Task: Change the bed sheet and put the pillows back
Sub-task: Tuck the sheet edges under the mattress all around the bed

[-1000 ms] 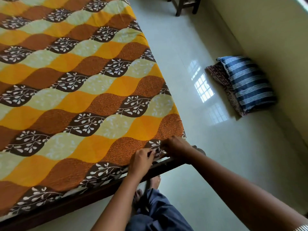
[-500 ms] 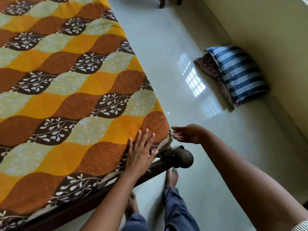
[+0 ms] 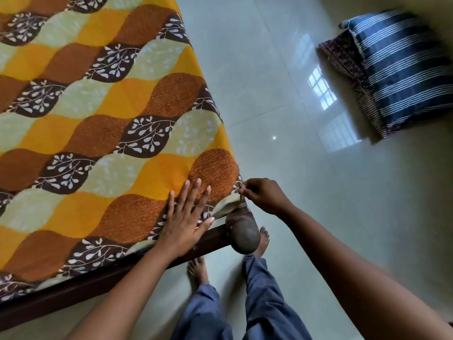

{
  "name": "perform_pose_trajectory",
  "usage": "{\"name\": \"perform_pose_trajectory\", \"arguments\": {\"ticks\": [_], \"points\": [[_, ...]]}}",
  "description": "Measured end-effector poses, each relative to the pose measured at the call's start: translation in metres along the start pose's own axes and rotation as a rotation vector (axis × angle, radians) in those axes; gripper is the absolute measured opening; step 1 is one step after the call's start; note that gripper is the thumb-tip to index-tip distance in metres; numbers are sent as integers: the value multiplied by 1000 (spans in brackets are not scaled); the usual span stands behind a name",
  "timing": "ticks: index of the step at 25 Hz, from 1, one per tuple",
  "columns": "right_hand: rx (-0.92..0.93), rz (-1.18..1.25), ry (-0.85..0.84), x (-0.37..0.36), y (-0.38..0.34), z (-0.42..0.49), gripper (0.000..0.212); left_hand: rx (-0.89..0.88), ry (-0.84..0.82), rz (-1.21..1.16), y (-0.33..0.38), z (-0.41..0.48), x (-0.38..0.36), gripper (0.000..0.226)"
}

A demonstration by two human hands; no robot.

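An orange, brown and cream leaf-patterned bed sheet [image 3: 103, 133] covers the mattress on the left. My left hand [image 3: 188, 217] lies flat with straight fingers on the sheet near the bed's near right corner. My right hand [image 3: 262, 195] pinches the sheet's corner edge just beside the mattress corner. Two pillows lie on the floor at the far right by the wall: a dark blue striped pillow [image 3: 407, 67] resting on a maroon patterned pillow [image 3: 348, 62].
The dark wooden bed frame [image 3: 103, 283] runs along the near edge, with a rounded corner post [image 3: 245, 234] under my right hand. My bare feet [image 3: 198, 268] stand on the glossy pale tiled floor [image 3: 282, 82] right of the bed.
My left hand went from gripping the sheet edge to lying flat on the sheet. My right hand left the corner, then came back and pinched it. The view swung nearer the corner.
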State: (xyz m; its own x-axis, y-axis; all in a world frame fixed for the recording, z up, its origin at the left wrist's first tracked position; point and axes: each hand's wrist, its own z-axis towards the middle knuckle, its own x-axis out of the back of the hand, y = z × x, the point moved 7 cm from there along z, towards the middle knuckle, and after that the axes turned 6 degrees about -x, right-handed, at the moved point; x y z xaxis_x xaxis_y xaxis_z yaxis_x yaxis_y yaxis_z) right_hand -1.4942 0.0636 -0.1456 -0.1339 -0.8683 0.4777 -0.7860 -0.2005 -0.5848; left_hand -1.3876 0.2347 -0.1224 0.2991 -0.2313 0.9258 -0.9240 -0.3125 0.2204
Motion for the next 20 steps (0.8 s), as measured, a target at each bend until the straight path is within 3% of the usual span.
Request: {"name": "perform_pose_trajectory", "arguments": {"ticks": [6, 8, 10, 12, 15, 18, 20], "points": [[34, -121, -47, 4, 12, -4, 19, 25, 54, -70, 4, -1, 16, 62], [6, 17, 31, 17, 9, -3, 20, 70, 135, -122, 6, 16, 30, 64], [-19, 252, 215, 29, -4, -3, 24, 126, 185, -141, 6, 38, 34, 71], [25, 356, 293, 23, -25, 4, 40, 156, 151, -78, 7, 48, 24, 81], [34, 345, 221, 4, -37, 19, 65, 127, 49, 32, 8, 44, 5, 103], [23, 501, 54, -1, -9, 3, 63, 103, 14, -11, 5, 39, 7, 104], [89, 459, 55, 3, 9, -18, 55, 83, 6, -131, 7, 38, 17, 96]]}}
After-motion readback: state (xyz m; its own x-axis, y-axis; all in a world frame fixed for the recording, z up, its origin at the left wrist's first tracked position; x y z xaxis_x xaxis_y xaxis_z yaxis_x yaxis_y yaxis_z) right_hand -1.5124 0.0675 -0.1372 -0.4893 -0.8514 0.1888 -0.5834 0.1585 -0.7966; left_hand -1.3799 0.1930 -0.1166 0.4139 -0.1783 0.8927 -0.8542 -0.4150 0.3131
